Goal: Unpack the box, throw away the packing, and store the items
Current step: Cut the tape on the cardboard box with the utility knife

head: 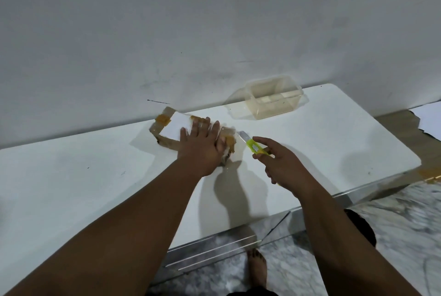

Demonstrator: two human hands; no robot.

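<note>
A small white box (pixel 175 126) sealed with brown tape lies on the white table (pixel 95 171) near the wall. My left hand (pixel 202 145) presses flat on the box's right half, fingers spread. My right hand (pixel 279 162) grips a yellow-green utility knife (pixel 255 146). Its blade points up-left at the box's right end, close to my left thumb. The taped right end of the box is partly hidden under my left hand.
A clear plastic container (pixel 272 100) without a lid stands at the back right of the table, by the wall. White paper (pixel 429 116) lies on the floor at the far right. My bare foot (pixel 257 269) stands on the marbled floor below the table's front edge.
</note>
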